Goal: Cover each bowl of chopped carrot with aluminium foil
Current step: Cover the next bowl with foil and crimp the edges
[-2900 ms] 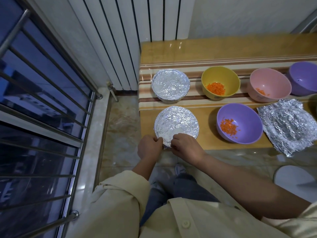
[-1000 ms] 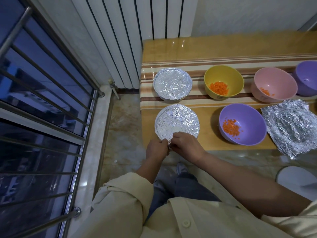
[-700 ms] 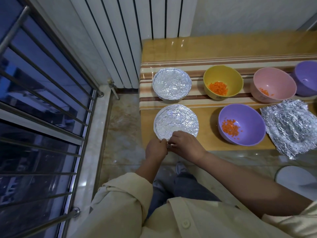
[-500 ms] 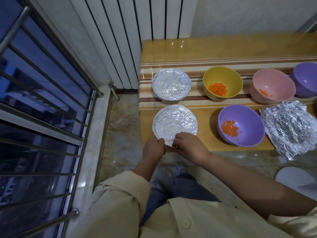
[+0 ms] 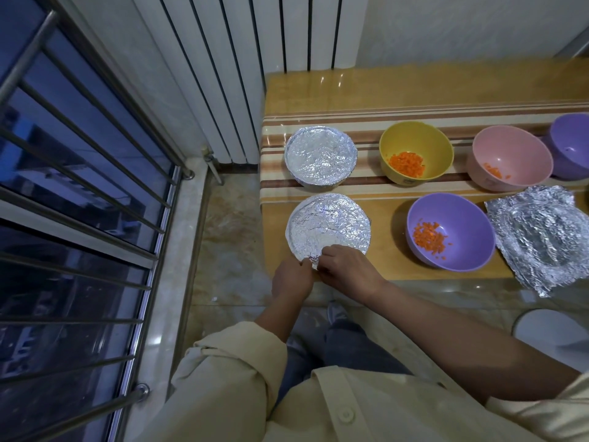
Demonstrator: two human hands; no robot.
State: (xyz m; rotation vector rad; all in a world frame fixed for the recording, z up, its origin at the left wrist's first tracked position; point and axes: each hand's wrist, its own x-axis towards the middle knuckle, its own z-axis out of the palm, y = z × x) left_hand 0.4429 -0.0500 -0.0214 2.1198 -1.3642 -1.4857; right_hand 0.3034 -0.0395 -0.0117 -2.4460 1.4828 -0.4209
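Your left hand [image 5: 291, 279] and right hand [image 5: 345, 266] are both pinching the crimped near rim of the foil-covered bowl [image 5: 328, 228] at the near left corner of the counter [image 5: 350, 87].

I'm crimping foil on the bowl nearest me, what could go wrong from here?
1. The foil-covered bowl sits close to the near edge of the table while your left hand and right hand pinch its near rim; a tug towards you might drag it off.
2. The loose foil sheet overhangs that edge and may slip to the floor.
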